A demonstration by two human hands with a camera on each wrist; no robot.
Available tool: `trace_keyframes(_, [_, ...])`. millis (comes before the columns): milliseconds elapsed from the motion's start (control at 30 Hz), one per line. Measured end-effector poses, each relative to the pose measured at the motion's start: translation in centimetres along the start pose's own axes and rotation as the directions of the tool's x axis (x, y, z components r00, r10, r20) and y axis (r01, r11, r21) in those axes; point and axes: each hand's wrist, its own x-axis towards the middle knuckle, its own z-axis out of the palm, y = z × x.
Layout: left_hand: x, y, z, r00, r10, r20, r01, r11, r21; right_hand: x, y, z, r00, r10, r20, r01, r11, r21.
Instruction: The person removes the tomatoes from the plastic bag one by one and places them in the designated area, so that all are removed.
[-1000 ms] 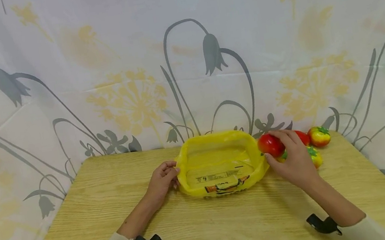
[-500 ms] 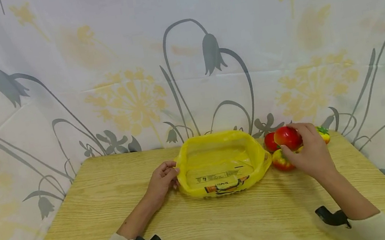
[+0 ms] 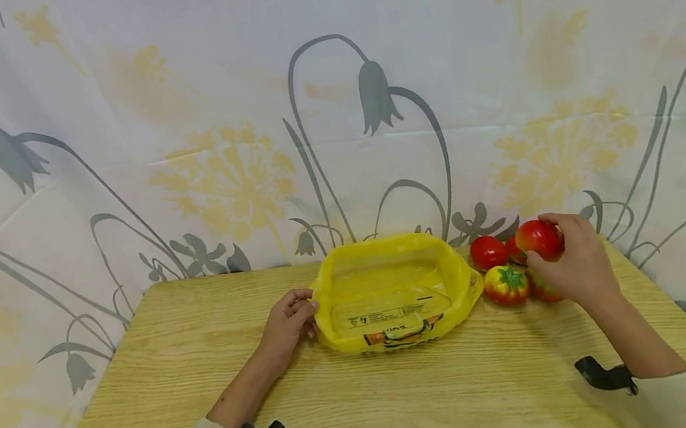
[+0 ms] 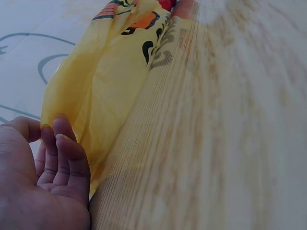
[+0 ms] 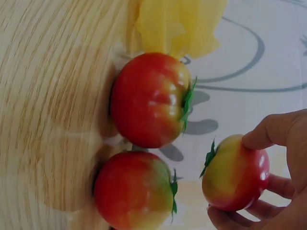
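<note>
A yellow plastic bag (image 3: pixel 386 283) stands at the table's back, its wide mouth folded open upward. My left hand (image 3: pixel 286 322) pinches its left rim, thumb and fingertips on the thin plastic in the left wrist view. Over at the right, my right hand (image 3: pixel 580 263) holds a red-and-yellow tomato (image 5: pixel 236 173) raised above a group of others. Below it stand a red tomato (image 3: pixel 488 253) and a red-yellow tomato (image 3: pixel 507 285) with green leaves. More tomatoes sit partly hidden behind the held one and my fingers.
A wood-grain table (image 3: pixel 371 402) lies under everything. Behind its back edge hangs a pale curtain (image 3: pixel 202 117) printed with grey and yellow flowers. The bag's right handle (image 3: pixel 476 286) reaches close to the tomatoes.
My right hand has moved rightward with the tomato, away from the bag's right side, uncovering tomatoes underneath. My left hand and the bag have stayed in place.
</note>
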Motion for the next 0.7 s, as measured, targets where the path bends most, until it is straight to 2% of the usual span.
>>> trace_keyframes(167, [0.0,0.0,0.0,1.000,0.000,0.002,0.000,1.000,-0.003,0.2,1.0,-0.3,1.000,0.008,-0.002,-0.008,1.000,-0.009])
trace_keyframes(700, [-0.1,0.1,0.0,1.000,0.006,0.007,-0.006,1.000,-0.013,0.6,4.2,-1.4,0.994,0.104,0.032,-0.102,0.993,-0.055])
